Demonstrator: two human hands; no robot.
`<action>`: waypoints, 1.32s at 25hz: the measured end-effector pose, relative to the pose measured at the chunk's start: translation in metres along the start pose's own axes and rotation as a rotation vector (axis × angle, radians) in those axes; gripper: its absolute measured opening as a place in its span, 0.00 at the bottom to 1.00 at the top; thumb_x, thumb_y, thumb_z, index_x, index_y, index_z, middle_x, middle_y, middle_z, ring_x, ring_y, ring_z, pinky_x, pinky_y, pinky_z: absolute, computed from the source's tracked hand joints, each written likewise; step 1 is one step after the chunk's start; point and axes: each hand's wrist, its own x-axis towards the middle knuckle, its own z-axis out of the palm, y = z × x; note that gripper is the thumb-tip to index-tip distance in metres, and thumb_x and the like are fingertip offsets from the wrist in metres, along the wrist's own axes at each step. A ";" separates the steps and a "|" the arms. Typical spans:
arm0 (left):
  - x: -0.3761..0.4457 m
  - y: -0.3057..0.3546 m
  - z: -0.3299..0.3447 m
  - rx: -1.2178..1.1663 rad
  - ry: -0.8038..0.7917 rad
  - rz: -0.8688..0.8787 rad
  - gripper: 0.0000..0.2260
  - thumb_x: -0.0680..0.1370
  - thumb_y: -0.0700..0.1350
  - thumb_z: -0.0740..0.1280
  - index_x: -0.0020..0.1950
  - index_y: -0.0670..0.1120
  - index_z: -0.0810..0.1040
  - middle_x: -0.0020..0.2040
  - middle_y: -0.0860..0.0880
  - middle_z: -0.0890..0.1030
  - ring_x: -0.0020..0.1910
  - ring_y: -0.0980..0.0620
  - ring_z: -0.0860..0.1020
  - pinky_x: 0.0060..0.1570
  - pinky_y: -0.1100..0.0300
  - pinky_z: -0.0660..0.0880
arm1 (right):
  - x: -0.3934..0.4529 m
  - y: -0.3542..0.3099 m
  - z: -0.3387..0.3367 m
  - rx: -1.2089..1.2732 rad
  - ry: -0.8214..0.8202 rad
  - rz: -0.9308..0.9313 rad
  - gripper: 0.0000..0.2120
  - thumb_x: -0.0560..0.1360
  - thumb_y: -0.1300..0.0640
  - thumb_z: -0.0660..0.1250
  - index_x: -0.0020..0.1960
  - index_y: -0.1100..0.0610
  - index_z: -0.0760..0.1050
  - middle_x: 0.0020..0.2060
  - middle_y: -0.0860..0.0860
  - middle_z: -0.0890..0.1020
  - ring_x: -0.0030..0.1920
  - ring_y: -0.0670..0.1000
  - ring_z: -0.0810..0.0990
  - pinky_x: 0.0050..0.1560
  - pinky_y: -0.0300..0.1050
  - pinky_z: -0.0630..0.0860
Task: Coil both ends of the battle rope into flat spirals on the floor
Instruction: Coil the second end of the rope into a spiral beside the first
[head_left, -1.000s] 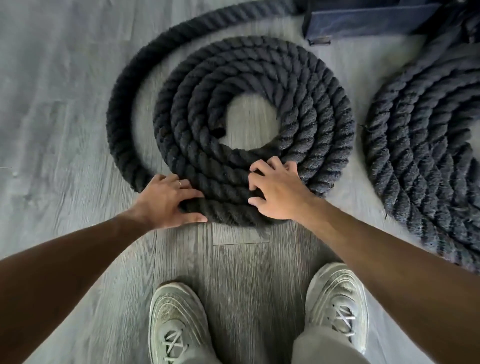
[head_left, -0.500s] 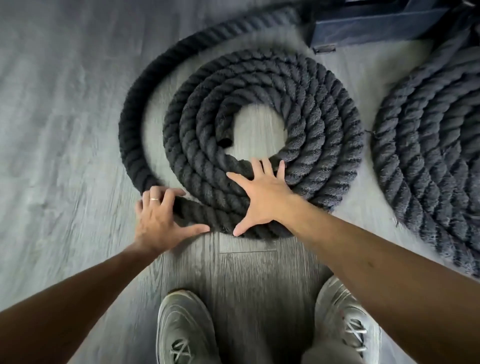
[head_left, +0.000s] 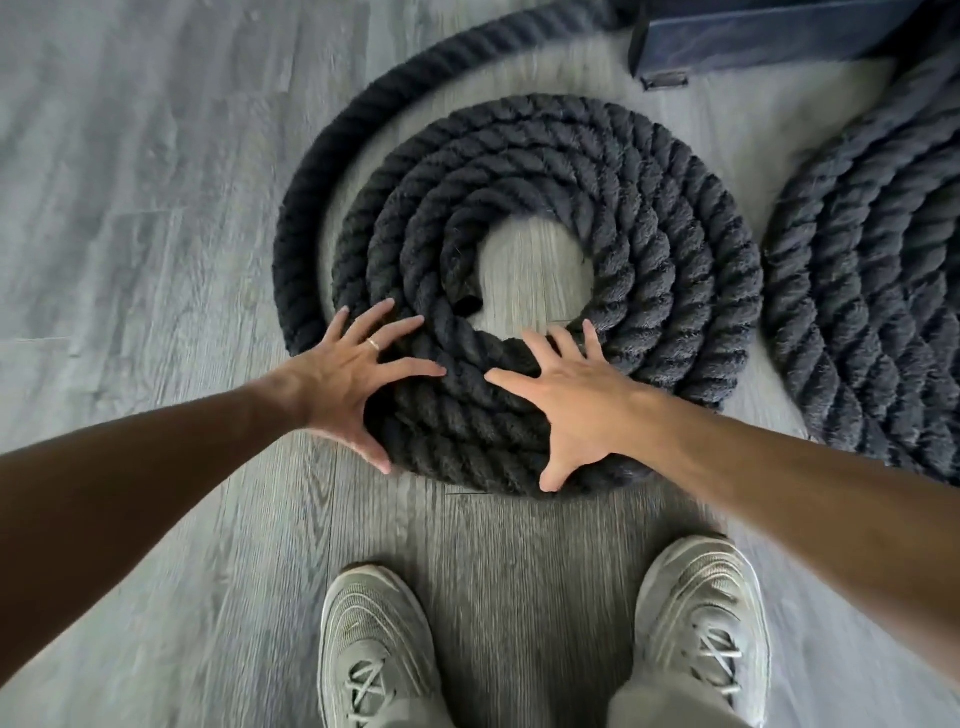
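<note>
Head view, looking down: left hand (head_left: 347, 383) spread wide, fingers straight, pressing flat on the near-left turns of the black rope spiral (head_left: 670, 249). Right hand (head_left: 576, 397) just as splayed, palm down on the near turns, thumb at the outer edge. Nothing gripped. The spiral lies flat on the grey floor (head_left: 130, 208); its loose outer strand (head_left: 306, 197) curves round the left side toward the dark base (head_left: 769, 36). Second coil (head_left: 878, 270) sits right, shoes (head_left: 376, 644) below.

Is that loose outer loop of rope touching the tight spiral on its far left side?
Apart. The head view shows a strip of grey floor between the outer loop and the spiral there.
</note>
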 end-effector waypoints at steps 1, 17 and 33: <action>0.000 0.004 0.002 -0.019 0.001 -0.012 0.56 0.51 0.87 0.58 0.76 0.73 0.43 0.81 0.50 0.42 0.79 0.40 0.37 0.71 0.29 0.42 | -0.002 0.004 -0.002 -0.009 -0.016 -0.005 0.67 0.54 0.30 0.79 0.81 0.40 0.43 0.78 0.60 0.45 0.78 0.66 0.42 0.74 0.74 0.40; 0.007 0.069 0.000 -0.088 0.127 -0.250 0.58 0.52 0.89 0.50 0.75 0.59 0.58 0.78 0.46 0.63 0.78 0.36 0.50 0.64 0.26 0.64 | -0.005 0.014 0.022 0.054 0.083 -0.089 0.72 0.50 0.38 0.81 0.79 0.35 0.35 0.78 0.53 0.28 0.77 0.59 0.27 0.74 0.70 0.33; 0.018 0.036 -0.014 -0.069 0.069 -0.194 0.57 0.52 0.89 0.52 0.78 0.67 0.44 0.82 0.48 0.47 0.79 0.37 0.39 0.68 0.23 0.42 | -0.005 -0.015 0.035 0.054 0.158 0.015 0.60 0.63 0.37 0.78 0.80 0.38 0.39 0.77 0.56 0.26 0.75 0.66 0.25 0.72 0.78 0.38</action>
